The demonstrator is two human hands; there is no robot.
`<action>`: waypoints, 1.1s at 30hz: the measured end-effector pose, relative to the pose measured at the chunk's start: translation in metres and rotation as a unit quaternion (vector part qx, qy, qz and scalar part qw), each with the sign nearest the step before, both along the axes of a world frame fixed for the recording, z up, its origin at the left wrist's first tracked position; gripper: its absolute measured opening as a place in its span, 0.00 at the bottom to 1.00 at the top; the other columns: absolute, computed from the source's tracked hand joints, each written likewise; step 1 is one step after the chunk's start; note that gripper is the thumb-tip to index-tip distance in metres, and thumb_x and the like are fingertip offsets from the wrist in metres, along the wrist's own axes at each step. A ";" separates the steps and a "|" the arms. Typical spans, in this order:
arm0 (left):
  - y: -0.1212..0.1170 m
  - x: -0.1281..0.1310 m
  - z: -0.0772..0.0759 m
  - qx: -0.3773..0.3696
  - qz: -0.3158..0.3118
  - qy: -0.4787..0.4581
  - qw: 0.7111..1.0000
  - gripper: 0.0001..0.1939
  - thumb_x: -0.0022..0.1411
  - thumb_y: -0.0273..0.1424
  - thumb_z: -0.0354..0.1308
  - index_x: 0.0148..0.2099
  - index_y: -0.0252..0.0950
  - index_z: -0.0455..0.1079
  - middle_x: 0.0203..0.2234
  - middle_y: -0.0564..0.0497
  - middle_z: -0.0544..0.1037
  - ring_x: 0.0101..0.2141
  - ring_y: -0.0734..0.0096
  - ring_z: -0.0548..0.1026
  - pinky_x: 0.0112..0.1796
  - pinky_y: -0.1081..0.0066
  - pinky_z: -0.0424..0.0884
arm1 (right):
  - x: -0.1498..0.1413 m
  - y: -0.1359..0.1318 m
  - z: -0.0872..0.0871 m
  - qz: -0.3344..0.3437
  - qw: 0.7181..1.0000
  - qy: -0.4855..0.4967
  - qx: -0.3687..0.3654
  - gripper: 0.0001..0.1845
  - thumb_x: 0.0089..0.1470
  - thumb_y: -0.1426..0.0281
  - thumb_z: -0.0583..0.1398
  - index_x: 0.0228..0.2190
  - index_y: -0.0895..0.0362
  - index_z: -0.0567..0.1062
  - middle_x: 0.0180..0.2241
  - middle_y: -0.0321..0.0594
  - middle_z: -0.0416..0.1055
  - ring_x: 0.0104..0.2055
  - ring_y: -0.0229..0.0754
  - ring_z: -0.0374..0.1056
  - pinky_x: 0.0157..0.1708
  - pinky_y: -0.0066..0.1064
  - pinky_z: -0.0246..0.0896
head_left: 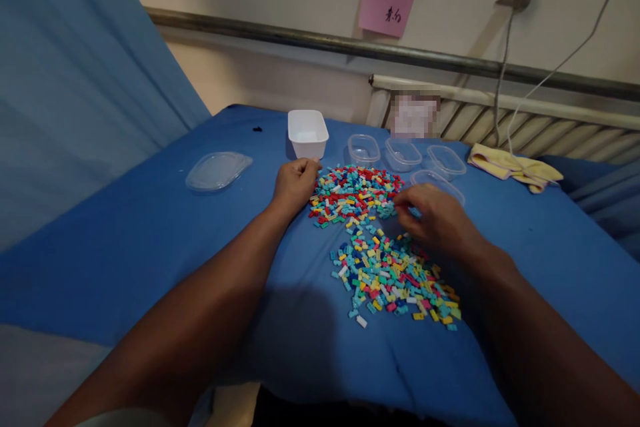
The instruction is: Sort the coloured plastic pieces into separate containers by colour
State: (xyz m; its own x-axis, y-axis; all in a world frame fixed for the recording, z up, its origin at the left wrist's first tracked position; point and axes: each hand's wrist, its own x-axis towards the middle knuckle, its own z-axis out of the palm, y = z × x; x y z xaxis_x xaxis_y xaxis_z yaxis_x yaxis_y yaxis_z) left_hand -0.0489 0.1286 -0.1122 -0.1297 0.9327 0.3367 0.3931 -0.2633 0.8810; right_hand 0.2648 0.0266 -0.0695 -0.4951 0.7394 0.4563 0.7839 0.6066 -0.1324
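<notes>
Many small toy building bricks in red, teal, yellow, white and blue lie in two adjoining heaps, a far heap point(355, 190) and a near heap point(395, 273). My left hand point(295, 187) rests at the left edge of the far heap, fingers curled together, just in front of a white plastic tub point(307, 143). At that heap's right edge is my right hand point(433, 217), its thumb and fingers drawn into a pinch over the bricks. Whatever either hand may hold is too small or hidden to make out. The tub's visible inside shows only white walls.
Clear plastic containers point(364, 149) stand in a group behind the far heap. A clear lid point(219, 171) lies at left on the blue cloth point(165, 240), with a small black object point(257, 129) beyond it. A yellow cloth point(515, 165) and a hanging cable point(507, 67) are at right.
</notes>
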 end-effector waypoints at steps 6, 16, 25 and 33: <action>-0.002 0.000 0.001 -0.004 0.003 -0.001 1.000 0.25 0.69 0.51 0.58 0.37 0.35 0.82 0.25 0.49 0.78 0.26 0.66 0.74 0.29 0.67 0.65 | 0.059 0.008 -0.004 -0.141 0.981 0.063 0.114 0.12 0.68 0.66 0.61 0.44 0.55 0.84 0.42 0.49 0.84 0.43 0.55 0.78 0.49 0.47 0.70; 0.000 0.000 0.000 -0.008 0.004 -0.007 1.000 0.25 0.69 0.52 0.58 0.38 0.36 0.83 0.25 0.49 0.79 0.26 0.65 0.74 0.28 0.68 0.66 | 0.080 0.013 -0.020 -0.246 0.966 0.028 0.072 0.18 0.67 0.62 0.59 0.45 0.54 0.86 0.44 0.52 0.85 0.47 0.58 0.77 0.48 0.49 0.71; 0.000 0.000 -0.001 0.000 0.006 -0.006 1.000 0.24 0.69 0.50 0.58 0.35 0.36 0.81 0.25 0.49 0.78 0.27 0.65 0.75 0.29 0.67 0.67 | 0.052 0.005 -0.013 -0.166 0.979 0.069 0.097 0.18 0.73 0.64 0.57 0.48 0.58 0.85 0.52 0.58 0.83 0.56 0.60 0.77 0.61 0.55 0.70; 0.002 -0.002 -0.001 0.002 0.007 0.002 1.000 0.24 0.69 0.50 0.57 0.36 0.36 0.82 0.27 0.48 0.81 0.28 0.65 0.75 0.29 0.69 0.68 | -0.015 -0.006 -0.030 -0.018 0.990 0.027 -0.135 0.37 0.76 0.50 0.53 0.72 0.61 0.67 0.77 0.61 0.57 0.79 0.66 0.52 0.75 0.65 0.54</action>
State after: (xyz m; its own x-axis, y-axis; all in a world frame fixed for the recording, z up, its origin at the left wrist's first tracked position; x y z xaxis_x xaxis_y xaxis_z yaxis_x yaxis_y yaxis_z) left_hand -0.0509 0.1309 -0.1128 -0.1409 0.9291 0.3418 0.4005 -0.2623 0.8780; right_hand 0.2495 0.0206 -0.0992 -0.4471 0.8545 0.2643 0.7913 0.5157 -0.3285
